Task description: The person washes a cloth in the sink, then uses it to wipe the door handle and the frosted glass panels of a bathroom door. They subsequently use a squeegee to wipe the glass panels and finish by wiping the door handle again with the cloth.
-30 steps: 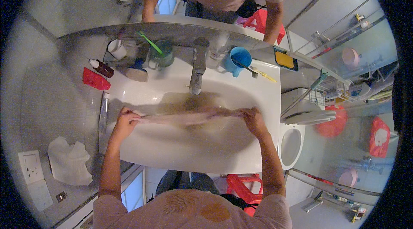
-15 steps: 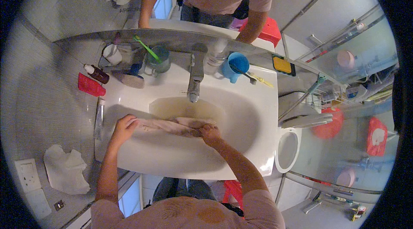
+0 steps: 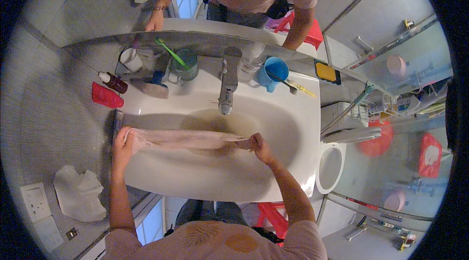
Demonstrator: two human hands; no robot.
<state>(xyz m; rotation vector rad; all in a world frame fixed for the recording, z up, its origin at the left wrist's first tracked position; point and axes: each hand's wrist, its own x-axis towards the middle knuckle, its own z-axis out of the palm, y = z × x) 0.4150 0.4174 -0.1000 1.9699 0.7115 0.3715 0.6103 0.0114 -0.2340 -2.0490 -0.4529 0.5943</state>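
Observation:
A long, pale pink cloth (image 3: 188, 140) is stretched sideways over the white washbasin (image 3: 195, 182). My left hand (image 3: 122, 148) is closed on its wide left end, above the basin's left edge. At the narrower, bunched right end, my right hand (image 3: 263, 148) grips it with bent fingers. Whether the cloth is a towel or a garment cannot be told. Beneath it, cloudy brownish water (image 3: 215, 122) lies in the bowl. The metal tap (image 3: 227, 84) stands just behind the cloth, pointing toward me.
Behind the basin's left side stand a clear mug (image 3: 184, 67) with a green toothbrush (image 3: 172, 54), a white cup (image 3: 130, 59) and a brush (image 3: 156, 86). A red tube (image 3: 107, 95) lies farther left. Right of the tap is a blue cup (image 3: 273, 73); a toilet (image 3: 330, 167) stands beyond.
My hands have moved apart, the left one leftward and the right one rightward. Between them, the twisted, bunched cloth has spread out longer and straighter.

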